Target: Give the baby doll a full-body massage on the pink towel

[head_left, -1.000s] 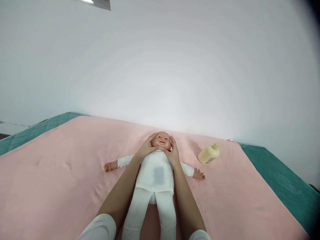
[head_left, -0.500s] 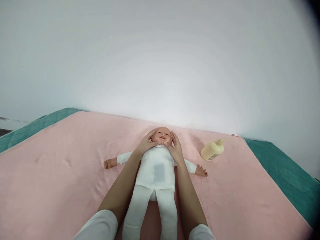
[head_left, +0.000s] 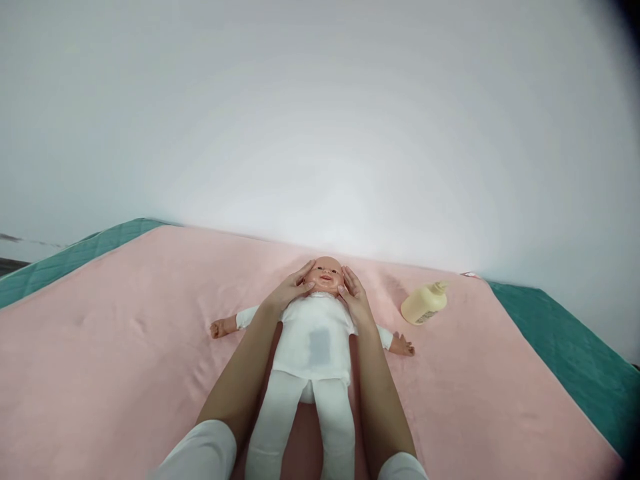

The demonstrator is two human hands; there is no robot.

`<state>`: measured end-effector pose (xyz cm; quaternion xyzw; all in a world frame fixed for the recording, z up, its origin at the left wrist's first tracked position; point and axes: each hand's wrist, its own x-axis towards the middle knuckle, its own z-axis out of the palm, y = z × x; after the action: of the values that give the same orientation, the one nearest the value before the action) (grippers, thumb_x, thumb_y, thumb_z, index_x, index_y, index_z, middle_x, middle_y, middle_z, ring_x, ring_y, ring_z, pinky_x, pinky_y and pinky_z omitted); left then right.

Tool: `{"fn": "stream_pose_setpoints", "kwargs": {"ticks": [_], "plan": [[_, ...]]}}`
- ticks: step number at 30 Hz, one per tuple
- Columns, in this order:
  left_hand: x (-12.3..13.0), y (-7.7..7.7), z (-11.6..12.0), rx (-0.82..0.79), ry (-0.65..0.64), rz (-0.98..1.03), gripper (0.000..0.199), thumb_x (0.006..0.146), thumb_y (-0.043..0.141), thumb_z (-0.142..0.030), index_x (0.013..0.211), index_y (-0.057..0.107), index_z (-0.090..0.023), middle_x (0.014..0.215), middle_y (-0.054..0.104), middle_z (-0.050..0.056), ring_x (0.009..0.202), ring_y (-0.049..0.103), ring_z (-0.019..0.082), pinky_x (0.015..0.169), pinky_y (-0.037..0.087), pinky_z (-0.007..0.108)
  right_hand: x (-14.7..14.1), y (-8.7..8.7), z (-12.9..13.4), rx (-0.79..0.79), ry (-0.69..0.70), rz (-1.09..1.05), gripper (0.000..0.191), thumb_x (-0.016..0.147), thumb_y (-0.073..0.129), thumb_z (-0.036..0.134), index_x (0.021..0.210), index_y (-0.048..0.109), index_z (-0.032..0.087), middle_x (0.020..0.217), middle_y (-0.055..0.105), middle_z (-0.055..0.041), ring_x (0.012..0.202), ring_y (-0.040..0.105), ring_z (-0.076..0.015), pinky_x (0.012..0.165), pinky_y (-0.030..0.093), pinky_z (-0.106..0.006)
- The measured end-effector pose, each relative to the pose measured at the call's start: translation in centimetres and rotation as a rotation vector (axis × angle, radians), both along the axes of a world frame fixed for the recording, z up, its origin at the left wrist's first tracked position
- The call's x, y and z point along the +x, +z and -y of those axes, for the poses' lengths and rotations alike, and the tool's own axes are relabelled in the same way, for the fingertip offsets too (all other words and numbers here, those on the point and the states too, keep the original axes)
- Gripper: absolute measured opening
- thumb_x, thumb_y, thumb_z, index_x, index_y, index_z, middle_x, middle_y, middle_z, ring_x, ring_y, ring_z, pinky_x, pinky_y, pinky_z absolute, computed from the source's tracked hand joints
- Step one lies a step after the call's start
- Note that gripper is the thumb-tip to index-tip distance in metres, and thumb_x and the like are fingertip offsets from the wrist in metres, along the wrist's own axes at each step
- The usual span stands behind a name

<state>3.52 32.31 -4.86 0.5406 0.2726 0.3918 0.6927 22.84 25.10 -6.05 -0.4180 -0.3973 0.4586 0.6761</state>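
Note:
A baby doll (head_left: 311, 340) with a white cloth body lies on its back, arms spread and head toward the wall. A grey-blue patch shows on its belly. My left hand (head_left: 294, 288) cups the left side of the doll's head, fingers along the temple and thumb on the cheek by the mouth. On the other side my right hand (head_left: 354, 291) holds the head the same way, its thumb against the opposite cheek. Both forearms run along the doll's sides and cover part of its arms. Right of the doll stands a pale yellow pump bottle (head_left: 424, 304).
A pink blanket (head_left: 125, 347) lies under the doll and the bottle. Green quilted cloth (head_left: 565, 333) shows past the blanket's left and right edges. A plain pale wall (head_left: 320, 120) rises just behind the doll's head.
My thumbs have slid apart from the doll's chin, outward and up onto its cheeks. My fingers stay at the sides of the head. The doll and bottle rest in place.

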Motion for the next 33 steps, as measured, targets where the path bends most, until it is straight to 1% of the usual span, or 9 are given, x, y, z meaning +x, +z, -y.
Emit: {"fn": "stream_pose_setpoints", "kwargs": {"ticks": [4,7,12,15,20,23,27,30,33], "plan": [[-0.1,-0.4,-0.1,-0.021,-0.011,0.018,0.08,0.067,0.084,-0.042,0.14,0.052,-0.03,0.153,0.041,0.006,0.141,0.039,0.03,0.113,0.037,0.04,-0.1,-0.3,-0.2,-0.014,0.007,-0.076,0.075,0.065,0.083,0.042,0.132,0.056,0.024,0.155,0.04,-0.009,0.14,0.043,-0.0253,0.114,0.04,-0.044],[-0.1,-0.6,-0.1,-0.035,-0.025,0.012,0.075,0.073,0.079,-0.045,0.141,0.051,-0.033,0.153,0.041,0.004,0.141,0.039,0.029,0.113,0.038,0.04,0.0,-0.4,-0.2,-0.009,0.019,-0.099,0.072,0.066,0.083,0.04,0.131,0.057,0.025,0.155,0.041,-0.0081,0.14,0.043,-0.0253,0.114,0.039,-0.045],[-0.2,-0.2,0.1,0.01,-0.041,0.022,0.08,0.073,0.079,-0.046,0.145,0.047,-0.028,0.153,0.042,0.008,0.14,0.041,0.029,0.113,0.038,0.04,0.2,-0.3,-0.1,0.008,0.024,-0.066,0.071,0.069,0.081,0.038,0.134,0.054,0.025,0.154,0.042,-0.0074,0.14,0.043,-0.0239,0.116,0.037,-0.045],[0.0,0.4,0.3,0.091,0.006,-0.041,0.085,0.067,0.083,-0.04,0.143,0.048,-0.027,0.151,0.045,0.01,0.14,0.041,0.031,0.113,0.037,0.04,-0.1,0.2,0.1,0.005,-0.02,0.014,0.077,0.065,0.084,0.035,0.134,0.054,0.024,0.153,0.043,-0.0086,0.142,0.04,-0.0248,0.116,0.037,-0.044],[0.7,1.0,0.9,0.188,0.081,-0.146,0.09,0.063,0.086,-0.034,0.144,0.046,-0.026,0.146,0.05,0.012,0.136,0.045,0.034,0.114,0.036,0.042,-1.3,1.1,0.5,-0.035,-0.051,0.056,0.095,0.057,0.088,0.03,0.142,0.045,0.026,0.153,0.041,-0.0116,0.138,0.045,-0.0278,0.109,0.047,-0.041],[1.0,0.7,0.9,0.236,0.09,-0.185,0.091,0.066,0.083,-0.037,0.146,0.041,-0.024,0.149,0.045,0.014,0.137,0.043,0.034,0.114,0.036,0.043,-1.9,1.3,0.5,-0.041,-0.045,0.084,0.101,0.058,0.088,0.031,0.146,0.039,0.026,0.154,0.04,-0.0126,0.137,0.046,-0.0281,0.107,0.048,-0.041],[1.0,-0.1,0.4,0.282,0.071,-0.258,0.095,0.071,0.078,-0.045,0.151,0.031,-0.022,0.154,0.037,0.015,0.139,0.041,0.034,0.114,0.036,0.046,-2.0,1.2,0.3,-0.032,-0.043,0.156,0.1,0.06,0.086,0.038,0.146,0.036,0.024,0.154,0.038,-0.0132,0.138,0.044,-0.0286,0.109,0.046,-0.042],[1.0,-0.6,0.1,0.334,0.072,-0.278,0.092,0.074,0.075,-0.048,0.151,0.03,-0.024,0.157,0.032,0.013,0.14,0.039,0.034,0.114,0.036,0.046,-1.8,0.9,0.1,-0.025,-0.055,0.202,0.097,0.063,0.083,0.044,0.146,0.037,0.023,0.154,0.038,-0.0135,0.14,0.042,-0.0288,0.111,0.045,-0.043],[1.0,-0.6,0.0,0.358,0.073,-0.29,0.09,0.075,0.073,-0.05,0.151,0.03,-0.025,0.158,0.032,0.012,0.14,0.038,0.033,0.114,0.036,0.045,-1.7,0.7,-0.1,-0.015,-0.062,0.237,0.093,0.066,0.08,0.045,0.145,0.037,0.023,0.154,0.037,-0.0132,0.141,0.04,-0.0283,0.112,0.043,-0.043]]}}
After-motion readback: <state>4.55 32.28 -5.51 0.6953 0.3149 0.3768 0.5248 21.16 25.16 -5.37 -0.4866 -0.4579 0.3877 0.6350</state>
